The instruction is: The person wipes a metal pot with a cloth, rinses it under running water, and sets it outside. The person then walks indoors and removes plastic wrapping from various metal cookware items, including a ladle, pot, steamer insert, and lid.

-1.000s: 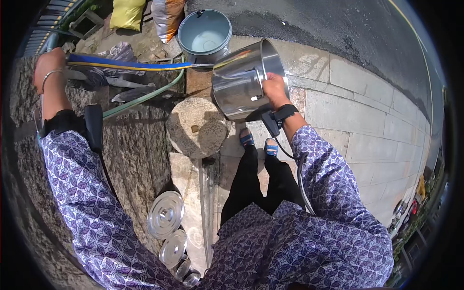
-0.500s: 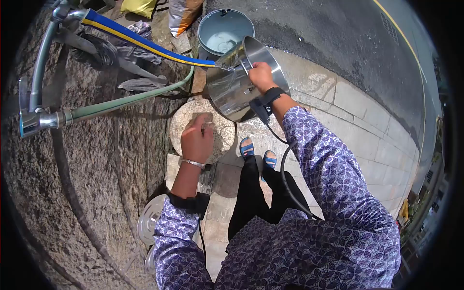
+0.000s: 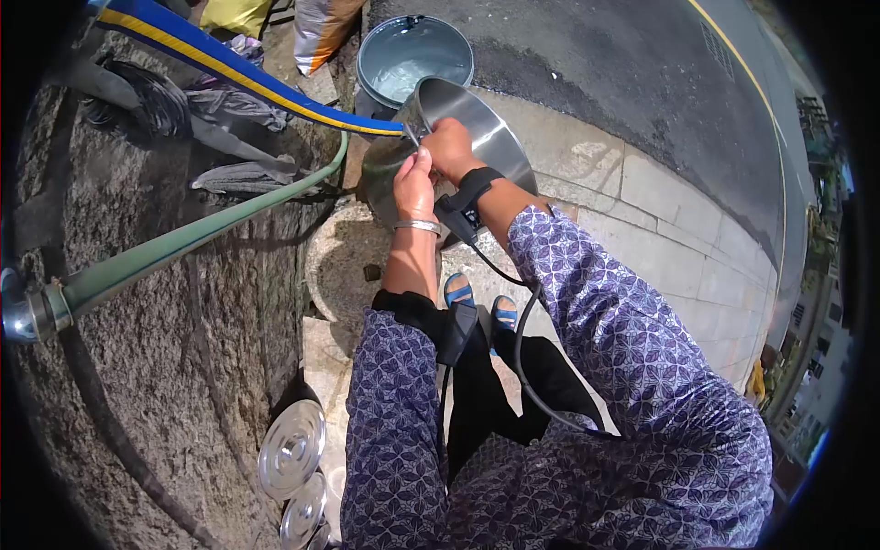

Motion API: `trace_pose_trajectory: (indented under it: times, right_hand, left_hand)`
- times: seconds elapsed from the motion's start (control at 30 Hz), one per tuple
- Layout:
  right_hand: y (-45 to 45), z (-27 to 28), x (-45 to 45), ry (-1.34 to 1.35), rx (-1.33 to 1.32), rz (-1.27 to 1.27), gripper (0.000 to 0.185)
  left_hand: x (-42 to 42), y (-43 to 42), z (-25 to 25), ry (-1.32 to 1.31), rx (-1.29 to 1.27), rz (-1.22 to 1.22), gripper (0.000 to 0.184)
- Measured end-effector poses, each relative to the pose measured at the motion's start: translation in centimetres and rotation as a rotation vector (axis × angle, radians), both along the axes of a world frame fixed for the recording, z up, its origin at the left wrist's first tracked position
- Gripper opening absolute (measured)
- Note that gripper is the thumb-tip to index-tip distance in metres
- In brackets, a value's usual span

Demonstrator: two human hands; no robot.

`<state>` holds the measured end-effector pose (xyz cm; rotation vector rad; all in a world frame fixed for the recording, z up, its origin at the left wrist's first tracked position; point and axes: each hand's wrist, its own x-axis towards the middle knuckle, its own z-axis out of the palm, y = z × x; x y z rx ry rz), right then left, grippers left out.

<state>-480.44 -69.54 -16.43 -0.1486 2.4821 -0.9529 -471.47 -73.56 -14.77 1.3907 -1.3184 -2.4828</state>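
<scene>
A large shiny steel pot (image 3: 500, 137) leans on its side with its wide mouth facing away to the upper right. My right hand (image 3: 449, 149) is closed around the handle at its side. Right beside it, my left hand (image 3: 414, 191) is closed at the same handle, thumb on top and the other fingers partly hidden. The blue hose (image 3: 247, 78) with a yellow stripe ends at the pot, close to both hands. Below the pot lies a round stone slab (image 3: 335, 261) bearing a small dark piece (image 3: 371, 272).
A grey bucket (image 3: 417, 60) holding water stands just beyond the pot. A green hose (image 3: 202, 229) crosses on the left from a metal fitting (image 3: 27, 312). Steel lids (image 3: 291, 449) lean by the rough stone wall (image 3: 165, 367). Grey cloths (image 3: 243, 176) hang above; sacks (image 3: 325, 32) stand behind.
My left hand has moved up from over the stone slab to the pot's handle, beside my right hand. The pot has shifted slightly left and down in view. The lids now show more.
</scene>
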Motion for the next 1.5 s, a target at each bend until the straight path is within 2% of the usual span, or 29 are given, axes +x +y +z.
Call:
trace_pose_trajectory:
  times: [0.07,0.13,0.27,0.4,0.47,0.5,0.57,0.67,0.73,0.97,1.37,1.47,1.5]
  right_hand:
    - [-0.2,-0.6,0.7,-0.027,-0.014,-0.004,0.022]
    - [0.4,-1.4,1.2,-0.171,-0.284,0.133,0.023]
    - [5.0,-0.8,4.0,-0.009,-0.207,0.423,0.032]
    - [11.7,-2.8,6.0,-0.085,-0.048,0.472,0.034]
    - [14.7,-5.4,6.6,-0.219,-0.25,0.33,0.032]
    - [15.3,-5.1,6.3,-0.223,-0.249,0.33,0.032]
    - [15.8,-3.6,4.9,-0.141,0.021,0.534,0.034]
    - [16.4,-3.2,4.1,-0.095,-0.101,0.489,0.034]
    - [16.3,-1.4,3.2,-0.143,-0.063,0.504,0.034]
    - [15.2,2.6,1.1,0.055,0.037,0.765,0.033]
    - [17.0,6.1,1.6,0.148,0.209,1.005,0.02]
    - [16.7,6.4,2.1,0.254,0.204,1.056,0.017]
    - [16.8,6.2,2.2,0.308,0.2,1.1,0.016]
  left_hand:
    - [0.1,-1.3,-0.8,-0.128,0.021,0.073,0.03]
    - [0.4,-2.8,-2.3,0.006,0.127,0.095,0.019]
    - [0.3,-4.7,-4.0,0.123,0.164,0.128,0.017]
    - [0.1,-4.8,-3.4,0.098,0.095,0.019,0.019]
    - [-0.3,-4.1,-2.5,0.044,0.044,0.073,0.018]
    - [-0.3,-3.9,-2.4,0.061,0.055,0.062,0.018]
    - [-0.4,-3.4,-2.7,0.077,0.094,0.077,0.017]
    - [-0.2,-3.6,-3.7,0.074,0.133,0.084,0.02]
    - [0.0,-3.5,-3.3,0.102,0.183,0.148,0.019]
    - [1.6,-3.2,-1.3,0.099,0.222,0.363,0.015]
    - [6.6,0.0,-2.7,0.233,0.293,0.366,0.018]
    - [8.3,0.2,-2.3,0.223,0.283,0.404,0.014]
    - [9.2,0.1,-2.0,0.281,0.247,0.346,0.011]
